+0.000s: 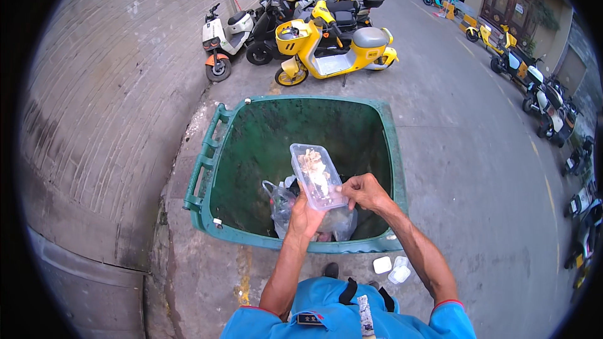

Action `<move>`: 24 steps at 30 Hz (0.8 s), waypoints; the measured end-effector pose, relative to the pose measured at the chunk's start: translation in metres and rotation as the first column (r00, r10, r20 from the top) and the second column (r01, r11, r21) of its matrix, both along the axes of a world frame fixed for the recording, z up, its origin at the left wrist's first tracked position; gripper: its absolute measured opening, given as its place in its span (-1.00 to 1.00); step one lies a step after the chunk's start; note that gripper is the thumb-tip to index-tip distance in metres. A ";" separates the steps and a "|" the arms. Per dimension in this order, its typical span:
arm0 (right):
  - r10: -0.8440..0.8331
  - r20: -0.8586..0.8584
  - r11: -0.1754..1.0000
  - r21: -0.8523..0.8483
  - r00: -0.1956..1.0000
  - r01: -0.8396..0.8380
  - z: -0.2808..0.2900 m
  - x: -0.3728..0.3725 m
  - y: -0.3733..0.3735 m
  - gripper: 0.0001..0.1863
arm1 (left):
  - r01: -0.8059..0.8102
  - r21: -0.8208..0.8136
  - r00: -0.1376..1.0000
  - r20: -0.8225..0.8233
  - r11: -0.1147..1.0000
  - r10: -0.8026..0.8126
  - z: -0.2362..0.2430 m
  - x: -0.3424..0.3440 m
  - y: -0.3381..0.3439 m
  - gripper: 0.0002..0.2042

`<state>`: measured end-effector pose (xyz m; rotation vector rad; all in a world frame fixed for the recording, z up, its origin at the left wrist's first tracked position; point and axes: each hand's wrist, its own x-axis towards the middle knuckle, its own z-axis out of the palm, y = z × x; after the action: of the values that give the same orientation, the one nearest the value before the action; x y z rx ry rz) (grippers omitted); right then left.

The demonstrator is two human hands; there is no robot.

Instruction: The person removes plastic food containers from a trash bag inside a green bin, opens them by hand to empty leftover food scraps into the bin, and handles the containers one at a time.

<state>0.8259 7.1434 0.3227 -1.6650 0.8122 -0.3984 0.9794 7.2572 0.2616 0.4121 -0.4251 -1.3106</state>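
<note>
Over the open mouth of a green wheeled bin (301,246), I hold a clear plastic food container (323,197) tilted lengthwise. Pale brown and white food scraps (314,166) lie inside it. My left hand (303,216) grips the container from below at its near left side. My right hand (367,192) is at its right edge, fingers bent, the fingertips pinched at the rim. Down in the bin, beneath the container, rest clear plastic bags (281,203) of rubbish, partly hidden by my hands.
White plastic containers (399,271) lie on the ground by my feet, right of the bin. A yellow scooter (339,56) stands just beyond the bin, with more parked behind it. A brick wall (107,100) runs along the left; parked scooters (553,110) line the road's right side.
</note>
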 end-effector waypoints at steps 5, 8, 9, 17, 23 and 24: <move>-0.024 -0.006 1.000 -0.008 1.000 0.024 -0.004 -0.003 -0.003 -0.61 | 0.017 0.012 1.000 0.001 1.000 -0.017 0.003 -0.001 -0.003 -0.37; -0.048 -0.046 0.999 0.013 0.998 0.049 -0.001 -0.003 -0.004 -0.67 | 0.022 0.023 1.000 -0.020 0.999 -0.021 0.003 -0.001 -0.004 -0.38; -0.058 -0.065 0.998 0.026 0.996 0.060 0.001 -0.002 -0.003 -0.70 | 0.031 0.024 0.999 -0.027 0.999 -0.030 0.001 0.000 -0.003 -0.38; -0.098 -0.070 0.993 0.054 0.993 0.102 -0.012 0.000 -0.007 -0.61 | 0.036 0.067 0.998 0.039 0.997 -0.039 0.003 0.002 -0.006 -0.35; -0.139 -0.027 0.985 0.101 0.990 0.141 -0.012 0.003 -0.006 -0.62 | 0.017 0.067 0.999 0.044 0.998 -0.020 0.009 0.002 -0.007 -0.35; -0.149 -0.018 0.982 0.114 0.989 0.150 -0.012 0.004 -0.005 -0.62 | 0.012 0.072 0.999 0.050 0.997 -0.016 0.008 0.003 -0.009 -0.35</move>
<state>0.8303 7.1382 0.3108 -1.5050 0.9536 -0.4400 0.9823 7.2486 0.2695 0.5041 -0.4251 -1.3337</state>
